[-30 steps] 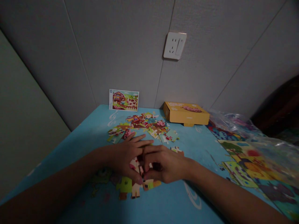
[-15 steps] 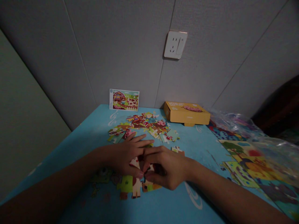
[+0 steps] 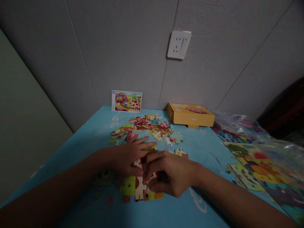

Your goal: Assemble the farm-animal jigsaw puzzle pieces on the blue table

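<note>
Partly joined jigsaw puzzle pieces [image 3: 129,186] lie on the blue table in front of me, green, cream and brown, with part of a cow picture showing. My left hand [image 3: 133,156] rests on their far left part, fingers spread and palm down, hiding some of them. Thumb and fingers of my right hand [image 3: 166,172] are bent together at a cream puzzle piece [image 3: 149,191] on the right side of the joined section. That piece lies against its neighbour, and my fingers cover much of it.
A heap of loose puzzle pieces [image 3: 152,125] lies beyond my hands. Behind it a farm picture card [image 3: 128,102] leans on the wall, and a yellow box [image 3: 192,115] stands at the back right. Illustrated sheets [image 3: 251,164] and clear plastic [image 3: 282,158] cover the right side.
My right hand has shifted slightly toward me, and the blue gap between the cream pieces has closed up. My left hand stays spread in nearly the same place.
</note>
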